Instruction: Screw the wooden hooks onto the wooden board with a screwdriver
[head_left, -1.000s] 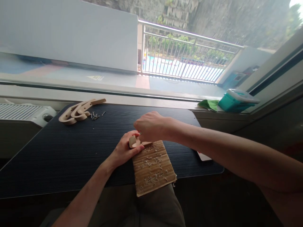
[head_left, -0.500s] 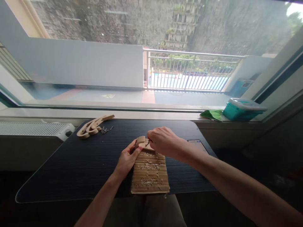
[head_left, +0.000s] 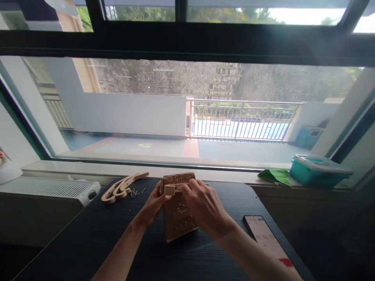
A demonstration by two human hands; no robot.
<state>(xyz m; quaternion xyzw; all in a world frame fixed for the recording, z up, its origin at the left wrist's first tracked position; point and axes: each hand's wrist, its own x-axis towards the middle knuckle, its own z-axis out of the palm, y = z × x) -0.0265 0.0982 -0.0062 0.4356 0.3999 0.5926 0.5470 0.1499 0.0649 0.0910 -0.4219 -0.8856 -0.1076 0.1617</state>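
L hand (head_left: pixel 152 207), thumb and fingers nearly closed, grips the wood pc. (head_left: pixel 169 190) at the upper part of the tilted cardboard block (head_left: pixel 175 218), above the table (head_left: pixel 73 242); R hand (head_left: pixel 202 203) has fingers curled at the R end of the pc., but its contents are hidden, so cannot tell what it holds. Caution: if R-hand force exceeds L-thumb hold, the pc. may twist or slip off the block, esp. w/ the block tilted. N.B. a sudden slip could also knock the phone (head_left: pixel 265 238) on the table's R side.
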